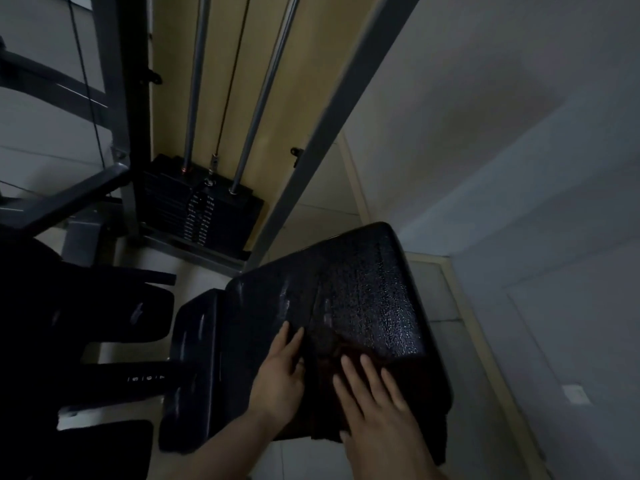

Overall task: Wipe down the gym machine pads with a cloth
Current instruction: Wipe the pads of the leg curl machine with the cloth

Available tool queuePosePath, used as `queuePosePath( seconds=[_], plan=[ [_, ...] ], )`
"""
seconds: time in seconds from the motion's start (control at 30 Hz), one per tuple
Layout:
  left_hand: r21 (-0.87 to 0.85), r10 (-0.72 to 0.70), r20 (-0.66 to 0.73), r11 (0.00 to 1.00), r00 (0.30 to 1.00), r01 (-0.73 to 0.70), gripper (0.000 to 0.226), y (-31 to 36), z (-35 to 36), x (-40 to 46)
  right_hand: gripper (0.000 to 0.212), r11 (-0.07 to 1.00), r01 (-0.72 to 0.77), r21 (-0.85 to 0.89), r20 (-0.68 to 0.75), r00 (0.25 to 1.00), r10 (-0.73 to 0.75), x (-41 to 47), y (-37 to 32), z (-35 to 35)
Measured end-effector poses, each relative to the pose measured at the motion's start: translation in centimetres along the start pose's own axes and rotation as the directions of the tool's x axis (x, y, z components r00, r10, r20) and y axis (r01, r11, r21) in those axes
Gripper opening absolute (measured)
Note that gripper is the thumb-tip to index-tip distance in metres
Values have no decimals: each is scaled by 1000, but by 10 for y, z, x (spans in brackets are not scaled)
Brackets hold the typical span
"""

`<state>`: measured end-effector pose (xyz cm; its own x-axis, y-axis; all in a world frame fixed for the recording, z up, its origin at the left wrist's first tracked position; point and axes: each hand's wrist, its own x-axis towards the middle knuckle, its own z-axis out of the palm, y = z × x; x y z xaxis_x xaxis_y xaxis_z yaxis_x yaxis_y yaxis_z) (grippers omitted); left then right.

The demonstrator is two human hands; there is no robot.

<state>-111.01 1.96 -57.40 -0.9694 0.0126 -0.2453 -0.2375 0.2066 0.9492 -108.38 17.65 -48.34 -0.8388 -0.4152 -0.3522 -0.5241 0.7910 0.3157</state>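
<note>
We press the dark cloth flat on the black seat pad with our right hand, fingers straight; left hand open beside it, apparently touching the cloth's edge.

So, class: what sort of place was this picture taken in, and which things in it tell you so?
Most likely a gym. A weight stack sits on guide rods with a cable, and both hands rest on a black padded seat of an exercise machine.

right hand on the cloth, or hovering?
Touching. The head view shows the right hand lying flat, fingers straight, on the dark cloth over the pad.
</note>
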Motion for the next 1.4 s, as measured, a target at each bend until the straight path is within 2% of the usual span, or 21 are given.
queuePosePath(
  seconds=[0.03, 0.07, 0.13, 0.2, 0.33, 0.5, 0.63, 0.73, 0.8, 0.93, 1.03, 1.13, 1.27, 1.4],
  plan=[
    [22, 7, 9, 1000, 1000, -7, 55, 0, 0, 0, 89, 1000, -3, 4, 35, 999, 3, -2, 2, 2],
    [49, 15, 13, 999, 1000, -16, 57, 0, -1, -1, 86, 1000, 17, 5, 57, 998, -17, 0, 4, -1],
    [87, 27, 14, 996, 1000, -28, 60, -1, -2, 0, 64, 998, 61, 20, 14, 998, -61, 17, 10, -12],
    [104, 30, -3, 994, 1000, -29, 63, -4, -3, 3, 59, 1000, -8, 28, -5, 1000, 9, 53, 13, -23],
    [113, 85, 2, 990, 996, -85, 59, -12, -8, 11, 55, 994, -48, -97, -174, 984, 30, 150, 17, -48],
    [95, 121, 41, 988, 992, -124, 61, -21, -7, 14, 56, 981, -103, -161, -80, 993, 91, 227, 16, -64],
    [77, 63, 19, 995, 998, -65, 62, -25, -9, 11, 64, 977, -116, -182, -61, 993, 106, 199, 12, -61],
    [36, -23, -6, 999, 1000, 23, 65, -30, -10, 10, 66, 983, -151, -105, -147, 980, 134, 143, 3, -43],
    [30, -42, 3, 999, 999, 41, 64, -31, -10, 10, 71, 988, -155, -12, -139, 979, 151, 103, -2, -26],
    [31, -58, -5, 998, 998, 58, 65, -29, -8, 10, 73, 993, -115, -15, -79, 990, 113, 59, -1, -15],
    [47, -97, -3, 994, 995, 97, 67, -26, -5, 11, 66, 992, -114, -48, -68, 992, 110, 82, 16, -29],
    [56, -135, 8, 989, 991, 134, 68, -25, -1, 12, 62, 976, -184, -116, -149, 975, 165, 135, 29, -55],
    [31, -109, 8, 994, 994, 108, 62, -30, -1, 12, 59, 952, -253, -173, -162, 961, 226, 192, 37, -76],
    [7, -77, -23, 997, 997, 77, 56, -30, -2, 9, 62, 942, -274, -193, -117, 960, 255, 175, 32, -75]
  ],
)
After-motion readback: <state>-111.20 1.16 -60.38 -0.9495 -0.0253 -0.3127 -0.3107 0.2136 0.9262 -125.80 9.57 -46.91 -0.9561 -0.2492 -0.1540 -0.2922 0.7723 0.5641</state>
